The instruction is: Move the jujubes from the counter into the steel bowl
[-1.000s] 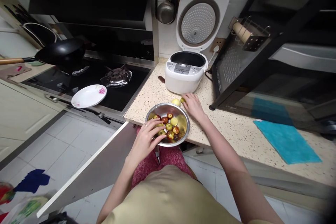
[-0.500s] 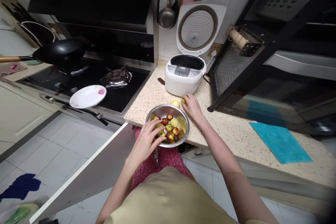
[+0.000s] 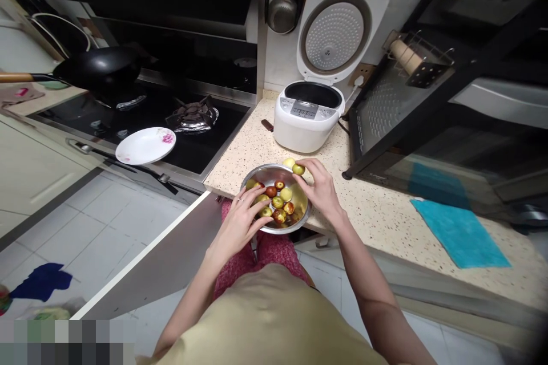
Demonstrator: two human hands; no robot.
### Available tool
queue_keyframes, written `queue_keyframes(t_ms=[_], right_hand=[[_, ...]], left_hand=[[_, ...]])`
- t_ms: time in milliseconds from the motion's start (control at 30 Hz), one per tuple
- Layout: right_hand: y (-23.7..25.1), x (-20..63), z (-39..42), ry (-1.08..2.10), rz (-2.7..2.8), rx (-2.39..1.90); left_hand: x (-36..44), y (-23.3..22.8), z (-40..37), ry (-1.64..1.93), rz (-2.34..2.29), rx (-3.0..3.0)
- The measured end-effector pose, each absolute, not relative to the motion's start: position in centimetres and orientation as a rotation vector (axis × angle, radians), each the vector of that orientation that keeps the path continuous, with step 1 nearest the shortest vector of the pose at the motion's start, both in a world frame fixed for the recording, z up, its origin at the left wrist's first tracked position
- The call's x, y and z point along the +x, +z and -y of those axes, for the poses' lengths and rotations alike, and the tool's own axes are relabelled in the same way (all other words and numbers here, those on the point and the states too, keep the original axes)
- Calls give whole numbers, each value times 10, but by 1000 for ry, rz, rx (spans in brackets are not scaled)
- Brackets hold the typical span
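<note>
In the head view, a round metal bowl (image 3: 303,205) sits at the front edge of the worktop (image 3: 368,211), close to its front left corner. Small red and green fruits (image 3: 279,215) lie inside it. The left hand (image 3: 235,227) is over the bowl's left rim, with its fingers spread wide above the fruits; I cannot tell if they touch any. The right hand (image 3: 322,191) pinches one green fruit (image 3: 298,169) between thumb and fingers, over the bowl's far right rim. A pale yellow fruit (image 3: 289,162) is on the worktop just behind the bowl. Farther toward the back edge stands a white rice cooker (image 3: 302,130) with its lid up. A blue cloth (image 3: 464,234) lies by the front edge, well to the right. Past the left edge, a white plate (image 3: 145,147) rests on the stove (image 3: 184,154).
</note>
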State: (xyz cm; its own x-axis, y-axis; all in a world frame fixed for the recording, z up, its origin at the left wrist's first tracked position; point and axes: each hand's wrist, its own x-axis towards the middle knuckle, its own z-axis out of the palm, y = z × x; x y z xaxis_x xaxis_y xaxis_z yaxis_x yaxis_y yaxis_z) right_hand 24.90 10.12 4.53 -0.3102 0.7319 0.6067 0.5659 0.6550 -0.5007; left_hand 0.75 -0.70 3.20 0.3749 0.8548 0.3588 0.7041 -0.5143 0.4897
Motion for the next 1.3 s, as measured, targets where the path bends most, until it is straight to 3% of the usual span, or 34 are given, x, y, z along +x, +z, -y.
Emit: queue_keyframes(t_ms=[533,1300], right_hand=[[43,230,-76,542,2279,-970],[23,200,-108,458,2372,-988]], left_hand=[[8,31,6,803,-1414,2458],[9,29,6,800,-1442,2487]])
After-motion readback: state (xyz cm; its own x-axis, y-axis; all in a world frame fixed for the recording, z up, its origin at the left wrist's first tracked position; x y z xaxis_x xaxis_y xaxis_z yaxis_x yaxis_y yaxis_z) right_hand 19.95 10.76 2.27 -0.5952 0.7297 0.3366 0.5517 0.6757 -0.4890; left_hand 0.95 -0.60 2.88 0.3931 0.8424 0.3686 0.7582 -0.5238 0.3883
